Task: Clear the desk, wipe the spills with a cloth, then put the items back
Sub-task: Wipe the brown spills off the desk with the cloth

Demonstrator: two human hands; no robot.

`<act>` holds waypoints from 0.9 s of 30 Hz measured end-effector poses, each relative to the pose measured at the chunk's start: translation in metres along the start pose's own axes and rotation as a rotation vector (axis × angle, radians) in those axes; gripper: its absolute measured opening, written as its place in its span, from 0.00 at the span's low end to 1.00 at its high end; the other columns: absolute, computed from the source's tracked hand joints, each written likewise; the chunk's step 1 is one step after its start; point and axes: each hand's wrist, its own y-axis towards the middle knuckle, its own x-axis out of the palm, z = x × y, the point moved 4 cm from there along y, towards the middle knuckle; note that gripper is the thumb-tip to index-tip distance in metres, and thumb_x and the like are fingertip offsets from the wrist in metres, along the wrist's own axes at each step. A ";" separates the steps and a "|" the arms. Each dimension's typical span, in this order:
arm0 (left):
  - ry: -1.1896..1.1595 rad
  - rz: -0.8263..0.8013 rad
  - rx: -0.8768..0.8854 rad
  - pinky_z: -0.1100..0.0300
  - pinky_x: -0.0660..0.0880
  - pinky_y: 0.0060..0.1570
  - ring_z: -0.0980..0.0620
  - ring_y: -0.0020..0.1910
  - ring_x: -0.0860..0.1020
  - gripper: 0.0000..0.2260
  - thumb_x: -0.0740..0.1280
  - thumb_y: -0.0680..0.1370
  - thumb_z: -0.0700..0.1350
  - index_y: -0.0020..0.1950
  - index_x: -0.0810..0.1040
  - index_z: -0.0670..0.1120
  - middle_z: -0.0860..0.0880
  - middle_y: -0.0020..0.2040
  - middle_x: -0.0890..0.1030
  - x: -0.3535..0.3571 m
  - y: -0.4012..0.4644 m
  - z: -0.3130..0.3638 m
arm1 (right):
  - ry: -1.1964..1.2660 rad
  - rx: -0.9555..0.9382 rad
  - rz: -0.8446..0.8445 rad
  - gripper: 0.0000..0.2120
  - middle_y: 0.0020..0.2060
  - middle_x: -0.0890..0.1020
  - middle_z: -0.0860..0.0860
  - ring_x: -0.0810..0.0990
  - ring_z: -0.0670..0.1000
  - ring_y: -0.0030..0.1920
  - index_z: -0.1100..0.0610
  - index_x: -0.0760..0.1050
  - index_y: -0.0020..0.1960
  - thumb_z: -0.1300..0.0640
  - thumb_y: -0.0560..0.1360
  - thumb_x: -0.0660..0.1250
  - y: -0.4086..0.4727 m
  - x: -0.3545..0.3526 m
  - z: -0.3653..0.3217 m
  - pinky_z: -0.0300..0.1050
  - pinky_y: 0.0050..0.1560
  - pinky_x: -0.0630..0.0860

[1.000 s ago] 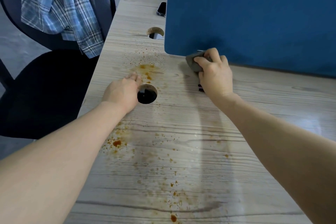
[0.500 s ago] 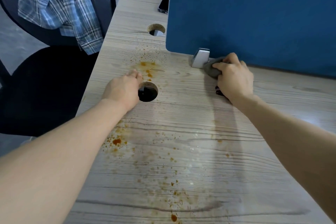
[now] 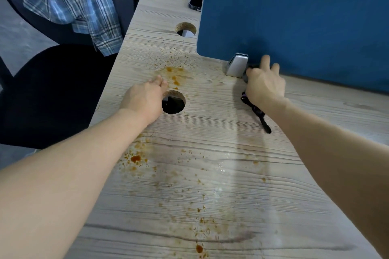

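Note:
My right hand (image 3: pixel 265 87) grips a dark grey cloth (image 3: pixel 245 76), mostly hidden under the fingers, and presses it against the desk (image 3: pixel 315 124) right beside the metal bracket (image 3: pixel 236 65) of the blue divider (image 3: pixel 294 17). My left hand (image 3: pixel 145 98) rests on the desk at the left rim of a round cable hole (image 3: pixel 173 102), holding nothing. Orange-brown spills lie beyond the hole (image 3: pixel 174 75), beside my left forearm (image 3: pixel 135 159) and near the front edge (image 3: pixel 199 248), with fine specks scattered between them.
A black and purple strap (image 3: pixel 257 112) lies on the desk under my right wrist. A second cable hole (image 3: pixel 186 29) and a dark phone (image 3: pixel 195 1) sit farther back. An office chair (image 3: pixel 52 90) draped with a plaid shirt (image 3: pixel 71 0) stands off the left edge.
My right hand slid the cloth rightward off the metal bracket, uncovering it and the strap below the wrist, and now stays close beside the bracket. My left hand has not moved.

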 end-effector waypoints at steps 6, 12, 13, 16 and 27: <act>0.001 0.001 -0.016 0.50 0.70 0.62 0.47 0.73 0.64 0.25 0.55 0.81 0.38 0.78 0.55 0.47 0.49 0.78 0.53 -0.001 -0.001 0.001 | -0.144 -0.057 -0.075 0.17 0.67 0.59 0.57 0.64 0.62 0.61 0.54 0.73 0.63 0.63 0.75 0.63 0.002 -0.005 0.018 0.51 0.42 0.67; 0.008 0.007 0.001 0.51 0.69 0.63 0.48 0.74 0.62 0.25 0.54 0.81 0.38 0.78 0.53 0.48 0.50 0.78 0.52 0.002 -0.001 0.000 | -0.078 0.075 -0.084 0.15 0.70 0.56 0.59 0.63 0.65 0.63 0.59 0.73 0.62 0.66 0.75 0.63 0.004 -0.001 0.017 0.51 0.44 0.67; 0.011 0.004 0.002 0.51 0.69 0.63 0.48 0.74 0.62 0.25 0.53 0.81 0.38 0.78 0.53 0.48 0.50 0.78 0.51 0.002 -0.001 -0.001 | -0.044 0.056 -0.093 0.15 0.71 0.55 0.58 0.62 0.65 0.63 0.59 0.74 0.60 0.66 0.75 0.63 0.002 -0.001 0.008 0.50 0.44 0.67; 0.014 -0.002 -0.009 0.51 0.70 0.61 0.47 0.72 0.64 0.25 0.54 0.81 0.39 0.78 0.54 0.49 0.51 0.78 0.52 0.001 -0.001 0.000 | 0.010 -0.014 -0.105 0.16 0.71 0.54 0.58 0.62 0.64 0.64 0.57 0.73 0.60 0.66 0.74 0.65 0.003 0.001 0.002 0.50 0.44 0.68; 0.034 -0.017 0.005 0.51 0.71 0.60 0.47 0.72 0.64 0.23 0.51 0.83 0.42 0.78 0.52 0.48 0.50 0.78 0.51 -0.001 -0.002 0.001 | 0.087 -0.013 -0.036 0.17 0.70 0.55 0.58 0.61 0.63 0.65 0.56 0.72 0.61 0.67 0.74 0.63 -0.002 0.008 0.006 0.46 0.43 0.68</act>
